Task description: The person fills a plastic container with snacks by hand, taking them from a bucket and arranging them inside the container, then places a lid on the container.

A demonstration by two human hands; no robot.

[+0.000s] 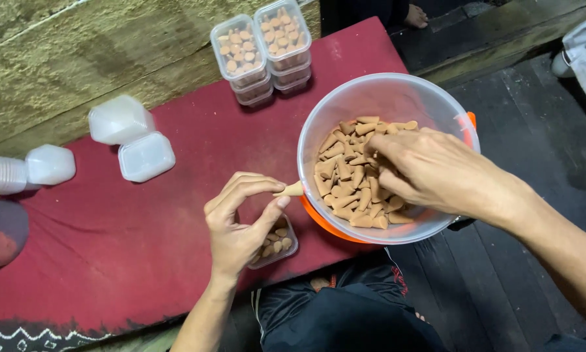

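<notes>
A tan cone [291,190] is pinched between thumb and fingertips of the left hand [240,221], held just above a small clear box [276,244] partly filled with more cones (the box sits under the palm, so its fill is only partly visible). Just to the right, the right hand [430,169] reaches into a clear plastic bucket [345,104] with an orange rim, fingers curled closed around a few cones in the heap [348,176]. All rests on a bench covered with red cloth [123,248]. Farther back stand 2 stacks of filled boxes [261,52], and to the left lie empty boxes [133,137].
</notes>
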